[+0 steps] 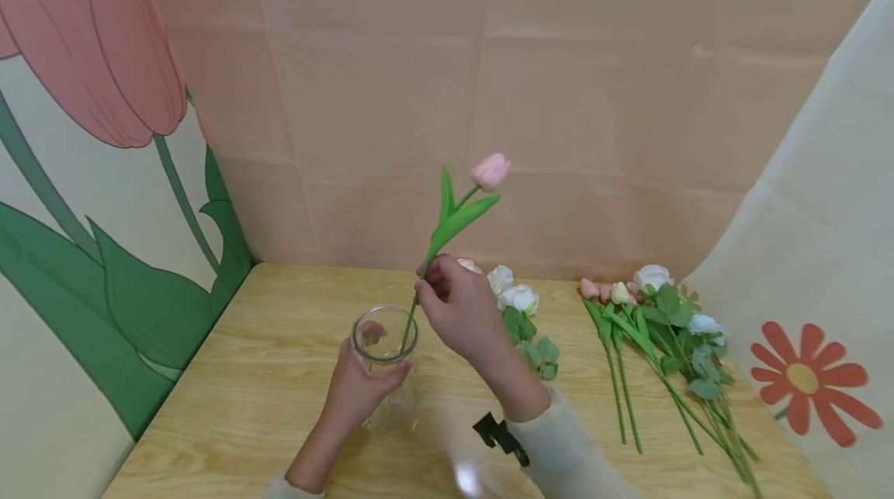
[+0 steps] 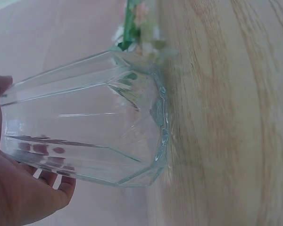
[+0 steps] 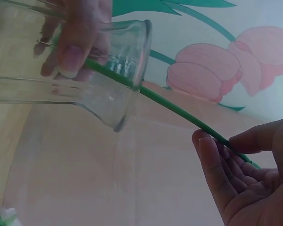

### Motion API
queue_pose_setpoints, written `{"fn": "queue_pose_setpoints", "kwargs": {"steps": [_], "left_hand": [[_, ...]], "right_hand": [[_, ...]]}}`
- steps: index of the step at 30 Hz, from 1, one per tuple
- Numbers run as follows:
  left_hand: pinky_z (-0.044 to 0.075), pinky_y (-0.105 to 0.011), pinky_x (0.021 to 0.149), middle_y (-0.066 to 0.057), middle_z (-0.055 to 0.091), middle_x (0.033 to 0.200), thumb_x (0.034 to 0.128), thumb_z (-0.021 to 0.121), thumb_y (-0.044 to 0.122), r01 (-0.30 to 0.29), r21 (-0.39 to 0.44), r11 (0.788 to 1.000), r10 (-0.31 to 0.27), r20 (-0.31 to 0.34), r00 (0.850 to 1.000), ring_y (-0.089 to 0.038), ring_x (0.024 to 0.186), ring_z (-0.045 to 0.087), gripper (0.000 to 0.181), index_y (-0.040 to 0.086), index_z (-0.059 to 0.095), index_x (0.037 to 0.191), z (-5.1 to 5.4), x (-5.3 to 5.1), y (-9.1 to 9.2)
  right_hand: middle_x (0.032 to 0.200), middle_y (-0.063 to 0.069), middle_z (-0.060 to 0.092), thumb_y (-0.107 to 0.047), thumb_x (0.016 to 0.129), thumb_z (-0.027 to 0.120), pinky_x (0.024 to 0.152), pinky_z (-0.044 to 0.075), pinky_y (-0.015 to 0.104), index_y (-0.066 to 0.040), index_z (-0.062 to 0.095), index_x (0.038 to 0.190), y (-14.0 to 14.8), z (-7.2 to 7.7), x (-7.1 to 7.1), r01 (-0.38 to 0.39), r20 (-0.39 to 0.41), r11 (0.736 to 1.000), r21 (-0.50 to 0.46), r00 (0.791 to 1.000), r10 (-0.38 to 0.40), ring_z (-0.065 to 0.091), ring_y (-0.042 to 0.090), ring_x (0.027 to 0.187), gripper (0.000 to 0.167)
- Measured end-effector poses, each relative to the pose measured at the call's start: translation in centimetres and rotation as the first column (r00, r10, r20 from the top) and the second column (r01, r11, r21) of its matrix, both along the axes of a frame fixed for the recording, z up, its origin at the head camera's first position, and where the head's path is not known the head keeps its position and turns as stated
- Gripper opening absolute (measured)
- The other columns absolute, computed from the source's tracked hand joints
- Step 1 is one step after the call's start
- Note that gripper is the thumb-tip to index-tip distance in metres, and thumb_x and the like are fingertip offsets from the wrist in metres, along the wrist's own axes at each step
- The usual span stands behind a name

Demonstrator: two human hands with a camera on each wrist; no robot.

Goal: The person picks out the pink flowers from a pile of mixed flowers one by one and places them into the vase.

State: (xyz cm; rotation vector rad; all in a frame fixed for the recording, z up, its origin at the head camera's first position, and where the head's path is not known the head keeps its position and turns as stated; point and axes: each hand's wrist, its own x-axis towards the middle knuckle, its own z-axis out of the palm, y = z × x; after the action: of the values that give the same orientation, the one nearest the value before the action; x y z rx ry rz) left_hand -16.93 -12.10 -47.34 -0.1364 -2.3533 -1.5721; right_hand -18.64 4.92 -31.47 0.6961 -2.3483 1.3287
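A clear glass vase (image 1: 394, 398) stands upright on the table, faceted toward its base (image 2: 146, 141). My left hand (image 1: 359, 382) grips it around the neck, with the thumb in front and fingers behind, as the left wrist view also shows the hand (image 2: 23, 188) at its upper part. Over the vase, my right hand (image 1: 461, 305) pinches the green stem of a pink tulip (image 1: 491, 171) between thumb and fingers. The lower stem (image 3: 174, 109) passes through the vase mouth, leaning on the rim in the right wrist view. The bloom and two leaves rise above the right hand.
White roses (image 1: 518, 299) with green leaves lie behind the right forearm. Farther right are several pink and pale tulips (image 1: 620, 294) and more white roses (image 1: 653, 276), stems toward the front. A pink cloth backdrop (image 1: 559, 111) hangs at the table's (image 1: 230, 382) back edge.
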Motion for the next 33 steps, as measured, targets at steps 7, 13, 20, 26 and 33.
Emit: {"fn": "queue_pose_setpoints", "kwargs": {"steps": [7,13,20,26,33], "left_hand": [[0.046,-0.064,0.101,-0.005,0.055,0.132,0.0752,0.090,0.032,-0.009,0.002,1.000,0.009,0.010,1.000,-0.034,0.128,0.054,0.071,0.018,0.050,0.132,-0.1,0.0,0.1],[0.045,-0.066,0.101,-0.005,0.055,0.133,0.0748,0.090,0.032,-0.001,0.022,1.000,0.000,0.013,1.000,-0.034,0.128,0.053,0.071,0.018,0.050,0.132,-0.2,-0.1,0.1],[0.046,-0.065,0.101,-0.007,0.057,0.132,0.0723,0.091,0.029,-0.015,0.041,0.999,0.015,0.008,1.000,-0.035,0.128,0.054,0.069,0.016,0.053,0.129,-0.1,-0.1,0.1],[0.045,-0.065,0.102,-0.006,0.055,0.134,0.0730,0.091,0.028,-0.011,0.040,0.999,0.011,0.018,1.000,-0.035,0.129,0.053,0.070,0.015,0.052,0.130,-0.1,-0.1,0.0],[0.042,-0.066,0.104,-0.010,0.055,0.139,0.0739,0.090,0.026,0.002,0.034,0.999,-0.003,0.030,1.000,-0.036,0.131,0.052,0.067,0.013,0.053,0.129,-0.1,-0.1,0.0]], "right_hand": [[0.083,0.000,0.071,-0.007,0.093,0.068,0.068,0.057,0.028,-0.008,0.068,0.097,-0.3,-0.9,0.1,0.016,0.004,0.997,0.074,1.000,-0.017,0.066,0.010,0.072,0.004],[0.083,-0.002,0.071,-0.008,0.093,0.066,0.063,0.055,0.024,-0.009,0.069,0.096,-0.6,-1.7,0.1,0.015,0.019,0.992,0.128,1.000,-0.018,0.064,0.008,0.071,0.004],[0.084,-0.001,0.071,-0.009,0.094,0.064,0.061,0.054,0.022,-0.008,0.069,0.097,-1.2,-2.6,0.0,-0.005,0.045,0.981,0.192,0.999,-0.004,0.063,0.008,0.070,0.005],[0.084,-0.002,0.070,-0.013,0.095,0.065,0.061,0.053,0.022,-0.010,0.068,0.097,-1.7,-3.0,0.3,-0.012,0.084,0.966,0.258,0.996,-0.010,0.062,0.008,0.070,0.005],[0.080,-0.003,0.068,-0.009,0.094,0.065,0.055,0.050,0.020,-0.008,0.069,0.096,-2.2,-3.5,0.5,-0.053,0.092,0.956,0.288,0.995,0.028,0.057,0.006,0.065,0.004]]}}
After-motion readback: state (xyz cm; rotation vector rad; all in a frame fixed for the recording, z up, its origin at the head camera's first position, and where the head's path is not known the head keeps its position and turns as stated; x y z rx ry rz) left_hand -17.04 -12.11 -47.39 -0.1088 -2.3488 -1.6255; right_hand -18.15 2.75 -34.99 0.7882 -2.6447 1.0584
